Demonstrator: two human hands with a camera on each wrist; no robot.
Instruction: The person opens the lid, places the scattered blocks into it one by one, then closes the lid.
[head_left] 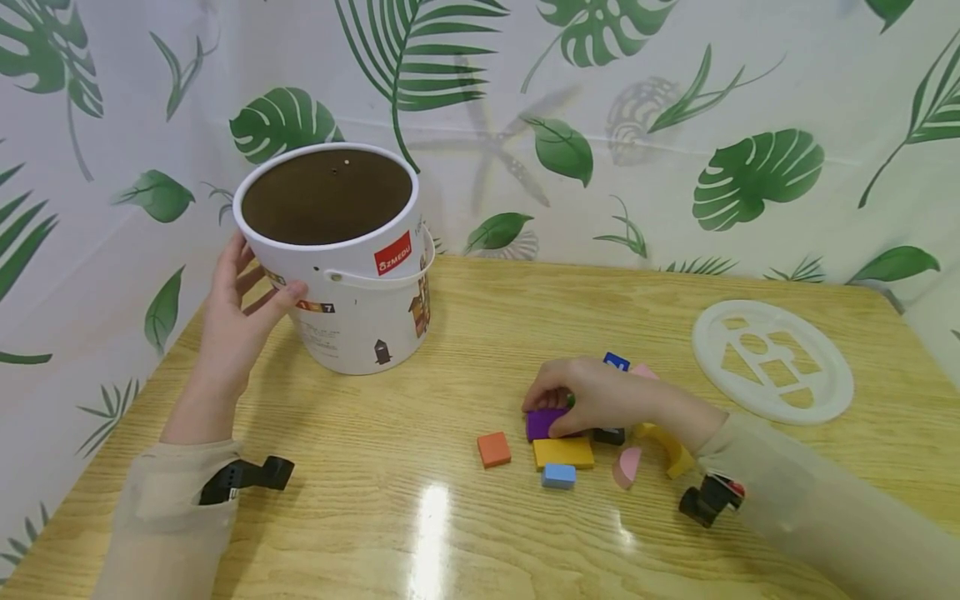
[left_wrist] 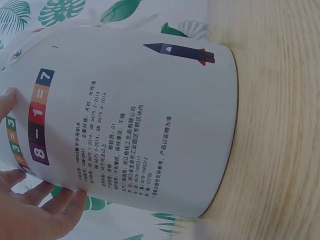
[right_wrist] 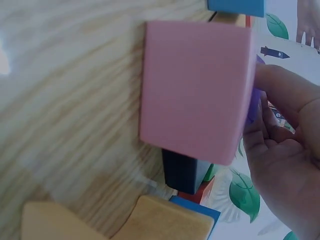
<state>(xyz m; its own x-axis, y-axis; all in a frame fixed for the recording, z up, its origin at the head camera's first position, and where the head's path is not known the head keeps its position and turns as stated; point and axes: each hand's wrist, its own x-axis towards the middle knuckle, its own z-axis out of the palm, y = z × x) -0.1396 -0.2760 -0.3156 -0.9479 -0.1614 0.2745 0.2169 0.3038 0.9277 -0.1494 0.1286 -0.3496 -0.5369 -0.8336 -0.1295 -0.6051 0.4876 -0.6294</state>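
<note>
- Fingers of the left hand (head_left: 234,323): spreading and curving round the side of a white bucket (head_left: 356,333), the thumb pressing its front.
- Fingers of the right hand (head_left: 600,393): closing in a pinch on a purple block (head_left: 541,423).
- Purple block: sitting just behind a yellow block (head_left: 562,453); whether it is touching the table is not showing.
- Head view: alone showing the bucket's brown interior and a white cut-out disc (head_left: 835,385) lying at right.
- Left wrist view: showing the whole printed sum "8 − 1 = 7", which the thumb is partly covering in the head view.
- Right wrist view: a pink block (right_wrist: 197,90) is filling the centre, partly hiding the purple one.
- Wood-grain table (head_left: 315,517): reflecting a bright streak; leaf-printed sheeting (head_left: 660,187) is hanging behind.
</note>
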